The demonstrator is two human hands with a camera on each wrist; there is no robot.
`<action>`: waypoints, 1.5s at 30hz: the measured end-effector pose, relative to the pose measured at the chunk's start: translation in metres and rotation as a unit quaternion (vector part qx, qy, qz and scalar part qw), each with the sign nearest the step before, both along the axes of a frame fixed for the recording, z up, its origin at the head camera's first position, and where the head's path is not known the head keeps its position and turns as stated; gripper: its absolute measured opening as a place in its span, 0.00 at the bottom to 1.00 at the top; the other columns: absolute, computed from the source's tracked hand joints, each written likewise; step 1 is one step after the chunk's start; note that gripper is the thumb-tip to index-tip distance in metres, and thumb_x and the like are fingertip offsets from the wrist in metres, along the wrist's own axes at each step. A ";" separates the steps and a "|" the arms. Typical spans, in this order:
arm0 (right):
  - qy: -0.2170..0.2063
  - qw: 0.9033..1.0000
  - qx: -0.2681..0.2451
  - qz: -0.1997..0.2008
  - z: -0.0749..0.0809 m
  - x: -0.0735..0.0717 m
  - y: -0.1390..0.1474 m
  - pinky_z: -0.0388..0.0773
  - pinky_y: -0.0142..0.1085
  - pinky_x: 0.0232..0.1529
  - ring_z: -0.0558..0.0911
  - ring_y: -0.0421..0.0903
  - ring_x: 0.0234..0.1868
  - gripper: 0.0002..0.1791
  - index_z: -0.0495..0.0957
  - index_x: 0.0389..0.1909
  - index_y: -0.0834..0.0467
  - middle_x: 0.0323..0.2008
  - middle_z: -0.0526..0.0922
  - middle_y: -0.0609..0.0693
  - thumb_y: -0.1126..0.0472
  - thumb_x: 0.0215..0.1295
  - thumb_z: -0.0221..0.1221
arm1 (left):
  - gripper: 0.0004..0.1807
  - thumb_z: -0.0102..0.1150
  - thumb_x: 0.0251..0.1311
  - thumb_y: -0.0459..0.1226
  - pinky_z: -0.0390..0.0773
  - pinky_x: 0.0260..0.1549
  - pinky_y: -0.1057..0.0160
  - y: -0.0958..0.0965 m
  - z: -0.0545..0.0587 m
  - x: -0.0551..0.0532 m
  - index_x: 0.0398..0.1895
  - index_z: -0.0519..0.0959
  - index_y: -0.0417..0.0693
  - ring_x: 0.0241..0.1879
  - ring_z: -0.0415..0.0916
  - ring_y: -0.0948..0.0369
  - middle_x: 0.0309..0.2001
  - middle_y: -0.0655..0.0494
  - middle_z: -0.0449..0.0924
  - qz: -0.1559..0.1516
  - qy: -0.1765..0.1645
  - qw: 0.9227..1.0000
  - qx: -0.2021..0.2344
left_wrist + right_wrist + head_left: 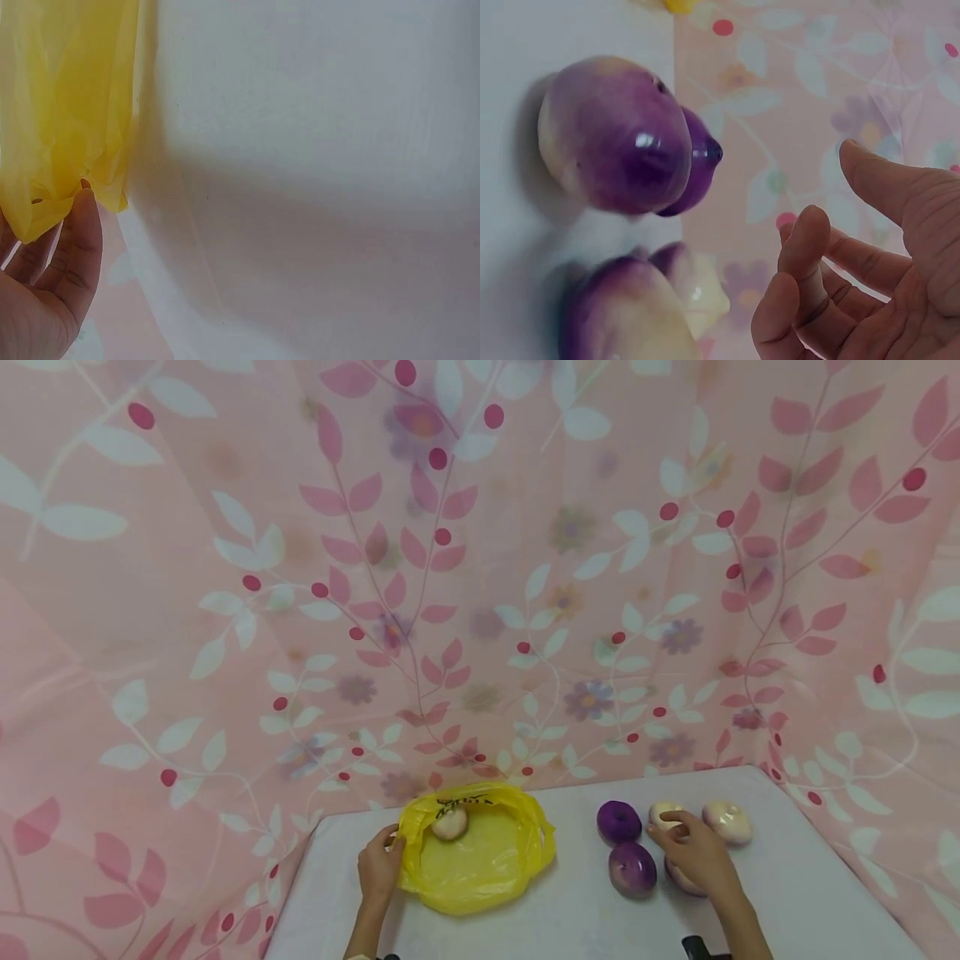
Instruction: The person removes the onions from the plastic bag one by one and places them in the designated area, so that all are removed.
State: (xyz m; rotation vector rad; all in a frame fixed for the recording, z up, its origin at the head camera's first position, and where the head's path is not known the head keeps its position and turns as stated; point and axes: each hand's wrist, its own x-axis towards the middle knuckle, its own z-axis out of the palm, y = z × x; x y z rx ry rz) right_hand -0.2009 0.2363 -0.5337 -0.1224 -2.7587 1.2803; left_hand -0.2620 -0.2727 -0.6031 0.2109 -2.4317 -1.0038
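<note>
A yellow plastic bag (450, 897) lies with its mouth open, a pale turnip-like vegetable (450, 824) inside near the far side. My left hand (381, 866) pinches the bag's left rim, and the left wrist view shows fingertips on the gathered plastic (67, 97). On the right, my right hand (701, 853) hovers over a glossy turnip group, holding nothing; thumb and loosely bent fingers stand apart in the right wrist view. Two purple turnips (632, 869) sit left of it, a cream one (664, 814) by its fingertips, another cream one (727, 822) right. One more (681, 881) is partly hidden under the hand.
A white cloth (577, 918) covers the table. Pink leaf-patterned fabric (480, 610) hangs close behind the table's far edge and along both sides. A dark object (695, 947) shows at the bottom, beside the right forearm.
</note>
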 end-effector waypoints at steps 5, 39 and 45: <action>0.013 1.000 -0.015 0.003 0.001 -0.003 -0.016 0.77 0.48 0.44 0.82 0.54 0.46 0.34 0.76 0.57 0.63 0.43 0.84 0.56 0.39 0.63 0.62 | 0.12 0.66 0.57 0.29 0.78 0.36 0.44 0.001 0.000 0.000 0.46 0.85 0.39 0.34 0.82 0.46 0.33 0.44 0.86 0.000 0.005 1.000 -0.001; 0.003 0.991 -0.116 0.060 -0.004 -0.045 -0.128 0.76 0.35 0.24 0.79 0.45 0.21 0.26 0.78 0.53 0.55 0.35 0.80 0.48 0.47 0.58 0.69 | 0.13 0.65 0.61 0.32 0.79 0.41 0.44 -0.001 -0.003 -0.003 0.49 0.84 0.39 0.39 0.82 0.45 0.40 0.42 0.85 0.000 -0.030 0.999 0.016; 0.014 0.992 -0.102 0.070 -0.008 -0.051 -0.143 0.76 0.36 0.23 0.78 0.44 0.20 0.27 0.78 0.53 0.57 0.33 0.81 0.48 0.47 0.57 0.70 | 0.13 0.65 0.60 0.32 0.80 0.40 0.44 -0.002 -0.003 -0.004 0.48 0.84 0.40 0.39 0.82 0.45 0.39 0.42 0.86 -0.002 -0.028 0.999 0.014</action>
